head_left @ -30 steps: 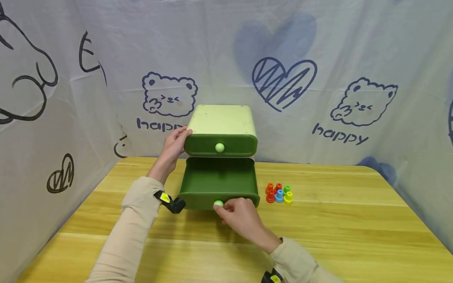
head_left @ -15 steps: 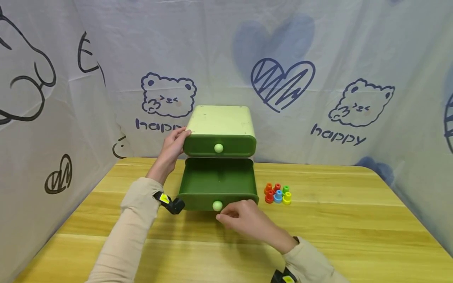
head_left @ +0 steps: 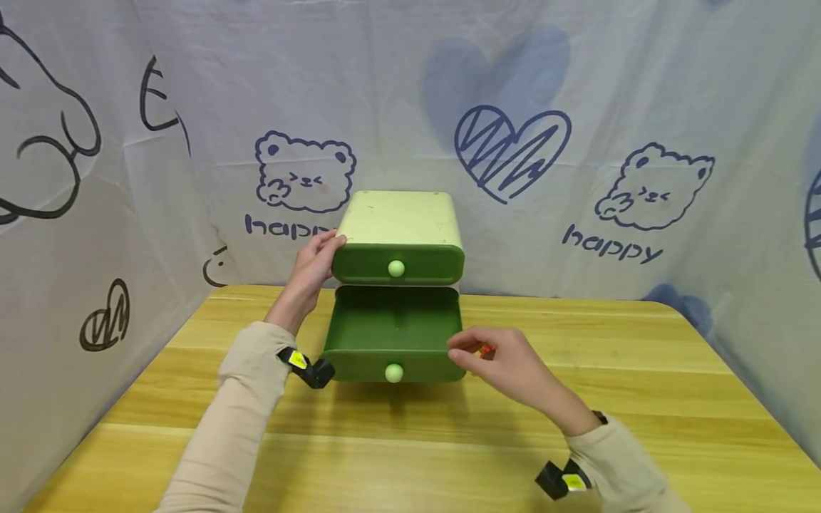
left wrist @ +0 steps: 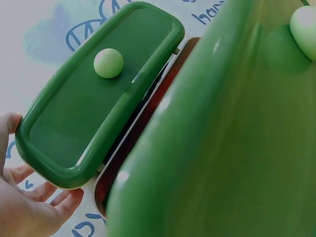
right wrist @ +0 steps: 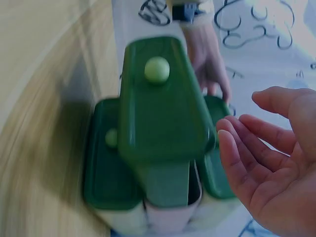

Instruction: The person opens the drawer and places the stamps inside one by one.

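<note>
A cream and green drawer cabinet (head_left: 398, 217) stands at the back of the table. Its middle drawer (head_left: 394, 328) is pulled out, with nothing visible inside; the top drawer (left wrist: 101, 94) is closed. My left hand (head_left: 311, 263) holds the cabinet's upper left corner, thumb at the top edge and fingers along the side. To the right of the pulled-out drawer hovers my right hand (head_left: 507, 360), its fingers loosely bent with nothing in them. Behind it, a bit of the small coloured pegs (head_left: 485, 350) shows between thumb and fingers; the hand hides the others.
A lower drawer (right wrist: 106, 163) is closed beneath the pulled-out one, seen in the right wrist view. The light wooden table (head_left: 641, 399) extends to both sides. A printed cloth (head_left: 410, 85) hangs right behind the cabinet.
My right hand has let go of the middle drawer's knob and moved right and up, now covering the pegs. My left hand stays on the cabinet; the drawer remains pulled out.
</note>
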A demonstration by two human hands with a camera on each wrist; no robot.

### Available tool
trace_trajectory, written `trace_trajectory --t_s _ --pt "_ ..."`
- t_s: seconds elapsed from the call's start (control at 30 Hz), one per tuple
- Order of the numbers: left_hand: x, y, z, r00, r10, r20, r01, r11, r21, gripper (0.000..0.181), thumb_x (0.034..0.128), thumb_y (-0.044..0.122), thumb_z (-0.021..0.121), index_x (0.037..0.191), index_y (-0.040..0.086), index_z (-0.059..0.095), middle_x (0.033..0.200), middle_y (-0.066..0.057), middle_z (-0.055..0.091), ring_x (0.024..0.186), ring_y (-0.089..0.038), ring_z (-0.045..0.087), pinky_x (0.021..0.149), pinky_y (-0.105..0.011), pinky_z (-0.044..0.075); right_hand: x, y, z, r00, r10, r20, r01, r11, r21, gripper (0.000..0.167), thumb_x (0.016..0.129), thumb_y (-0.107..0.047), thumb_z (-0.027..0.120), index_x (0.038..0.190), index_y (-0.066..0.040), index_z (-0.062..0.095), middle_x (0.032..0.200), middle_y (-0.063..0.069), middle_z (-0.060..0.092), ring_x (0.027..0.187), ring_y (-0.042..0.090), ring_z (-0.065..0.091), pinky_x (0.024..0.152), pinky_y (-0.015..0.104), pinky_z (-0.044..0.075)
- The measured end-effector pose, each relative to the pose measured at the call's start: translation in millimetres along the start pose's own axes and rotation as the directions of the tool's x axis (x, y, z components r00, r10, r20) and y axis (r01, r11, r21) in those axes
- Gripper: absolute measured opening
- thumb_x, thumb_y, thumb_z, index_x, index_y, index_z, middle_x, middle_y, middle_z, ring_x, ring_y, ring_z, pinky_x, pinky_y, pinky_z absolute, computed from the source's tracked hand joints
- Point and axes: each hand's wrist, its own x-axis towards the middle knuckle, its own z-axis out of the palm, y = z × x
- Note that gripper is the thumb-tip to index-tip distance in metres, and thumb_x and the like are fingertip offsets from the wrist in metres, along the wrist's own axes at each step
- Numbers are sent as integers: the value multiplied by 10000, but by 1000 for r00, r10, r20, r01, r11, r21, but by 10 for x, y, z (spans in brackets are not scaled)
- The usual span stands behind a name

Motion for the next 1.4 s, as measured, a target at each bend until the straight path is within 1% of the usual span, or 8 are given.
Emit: trace_trajectory --t_s 0.13,0.27,0.4,0.6,0.77,1.03,1.17,1.4 --pt "2 5 4 1000 -3 -5 3 1000 -4 602 991 317 498 1505 71 302 1448 -161 378 1186 -264 467 1038 -375 388 -8 177 -123 996 53 -66 -56 997 -49 202 900 -157 693 1061 -37 713 934 17 699 797 185 639 647 282 542" --pt "0 8 5 1000 -11 -6 11 1000 -1 602 992 322 500 1506 78 303 1444 -155 383 1185 -260 471 1032 -363 395 -3 401 -212 989 71 -129 -87 988 -125 174 887 -128 702 1039 -44 710 940 22 698 841 186 628 691 323 539" --pt "-2 9 6 1000 -10 -8 10 1000 2 603 992 323 498 1506 78 301 1438 -161 380 1189 -265 469 1033 -360 396 -7 627 -277 980 91 -179 -123 977 -176 154 887 -88 690 1024 -18 697 937 56 695 860 238 630 720 377 530" --pt "-2 -3 -2 1000 -14 -11 14 1000 -2 604 991 322 500 1507 79 301 1443 -166 373 1210 -275 459 1041 -371 387 -22 934 -337 960 156 -231 -199 964 -177 149 878 -46 684 1005 30 673 910 100 683 880 303 622 699 365 514" --pt "6 -7 -9 1000 -15 -7 15 1000 1 604 993 327 500 1509 85 300 1451 -158 370 1224 -272 454 1040 -363 388 -43 1145 -365 954 191 -230 -231 959 -163 142 859 -19 689 967 67 658 879 129 673 854 313 624 690 364 515" --pt "5 -2 -6 1000 -12 -5 12 1000 5 597 994 325 497 1507 88 306 1443 -156 379 1209 -267 459 1040 -372 386 -62 1359 -340 931 330 -157 -351 927 -134 229 834 -53 709 1013 71 641 944 148 657 849 262 585 706 339 493" --pt "1 -2 -7 1000 -9 -5 10 1000 9 597 995 325 493 1508 88 302 1446 -158 376 1221 -271 453 1044 -376 381 -64 1397 -317 927 346 -141 -363 924 -119 260 818 -49 722 1023 82 631 967 170 651 850 267 581 696 339 496" --pt "-1 0 -5 1000 -11 -4 11 1000 12 599 994 328 495 1508 88 302 1448 -161 369 1223 -275 450 1048 -375 380 -62 1445 -261 923 355 -145 -373 920 -119 274 806 -42 729 1019 98 628 879 130 641 800 247 581 616 304 482"
